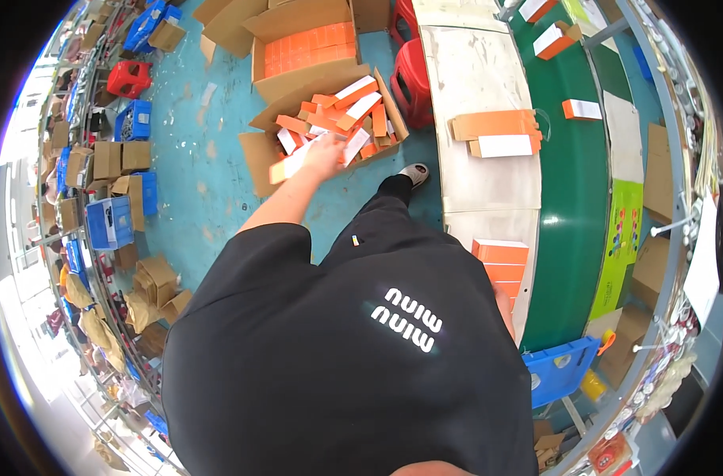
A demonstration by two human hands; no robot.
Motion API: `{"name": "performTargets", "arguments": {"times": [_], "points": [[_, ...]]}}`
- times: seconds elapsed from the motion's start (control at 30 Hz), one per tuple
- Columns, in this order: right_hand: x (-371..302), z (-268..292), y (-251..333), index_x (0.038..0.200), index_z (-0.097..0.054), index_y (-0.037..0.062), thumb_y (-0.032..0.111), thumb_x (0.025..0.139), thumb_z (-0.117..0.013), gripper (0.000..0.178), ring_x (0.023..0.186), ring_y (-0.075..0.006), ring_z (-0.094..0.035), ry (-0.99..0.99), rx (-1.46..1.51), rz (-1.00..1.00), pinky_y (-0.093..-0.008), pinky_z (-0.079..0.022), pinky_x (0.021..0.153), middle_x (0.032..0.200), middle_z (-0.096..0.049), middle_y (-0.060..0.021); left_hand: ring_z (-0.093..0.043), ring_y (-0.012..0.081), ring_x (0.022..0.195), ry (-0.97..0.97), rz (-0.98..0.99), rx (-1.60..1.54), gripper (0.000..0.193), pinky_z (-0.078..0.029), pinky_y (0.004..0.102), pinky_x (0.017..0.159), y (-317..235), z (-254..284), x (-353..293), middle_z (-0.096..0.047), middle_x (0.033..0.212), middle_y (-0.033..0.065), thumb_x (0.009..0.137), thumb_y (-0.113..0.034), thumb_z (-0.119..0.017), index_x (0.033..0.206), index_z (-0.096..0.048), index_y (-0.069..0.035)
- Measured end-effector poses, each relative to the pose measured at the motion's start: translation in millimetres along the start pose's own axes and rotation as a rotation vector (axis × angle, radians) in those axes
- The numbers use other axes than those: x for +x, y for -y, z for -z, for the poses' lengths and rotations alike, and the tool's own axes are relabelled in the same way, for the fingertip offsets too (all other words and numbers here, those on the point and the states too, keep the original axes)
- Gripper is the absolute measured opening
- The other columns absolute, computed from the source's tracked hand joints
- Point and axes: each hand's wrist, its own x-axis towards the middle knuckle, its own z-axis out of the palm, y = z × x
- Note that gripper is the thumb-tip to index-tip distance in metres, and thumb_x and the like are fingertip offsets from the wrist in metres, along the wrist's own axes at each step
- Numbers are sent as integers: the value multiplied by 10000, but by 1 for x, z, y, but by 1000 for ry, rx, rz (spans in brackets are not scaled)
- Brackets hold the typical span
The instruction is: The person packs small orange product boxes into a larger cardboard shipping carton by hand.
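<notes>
Head view: the worn blue-green floor (210, 147), spotted with pale scuffs, runs between crowded shelving on the left and a white worktable (484, 71) on the right, its top stained and scratched. Alongside the table lies a smooth green conveyor belt (567, 262), carrying a few orange-and-white cartons, with a lime-green sheet (617, 246) along its far edge. Red plastic stools (413, 87) stand against the table; blue plastic bins (110, 222) sit by the shelving.

On the floor, an open cardboard box (258, 163) contains jumbled cartons, just beside a second box (259, 62) packed with orange ones in rows. The left hand (326, 156) reaches over the near side of the jumbled box, against an orange-and-white carton (286, 170) lying slanted there; blur hides whether its fingers pinch it. The right hand (504, 308), mostly behind the black shirt (353, 373), is beside stacked orange cartons (500, 254) on the table; its finger state cannot be told.
</notes>
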Motion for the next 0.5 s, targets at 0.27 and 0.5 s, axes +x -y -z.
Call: {"name": "performTargets", "arguments": {"times": [0.27, 0.5], "points": [[-20, 8, 37, 1314, -623, -67, 219, 997, -630, 427, 871, -234, -701, -52, -59, 79, -350, -541, 826, 951, -727, -190, -264, 456, 1517, -7, 221, -14, 749, -285, 510, 1247, 18, 20, 79, -271, 1625, 294, 897, -421, -752, 1517, -465, -113], [-22, 4, 67, 1366, -586, -73, 160, 984, -629, 450, 889, -205, -706, -238, 302, -101, -315, -547, 831, 992, -726, -151, -634, 377, 952, -535, -431, -632, 216, -541, 460, 842, -177, 68, 172, -617, 1000, 146, 833, -107, -718, 1020, -620, -62]]}}
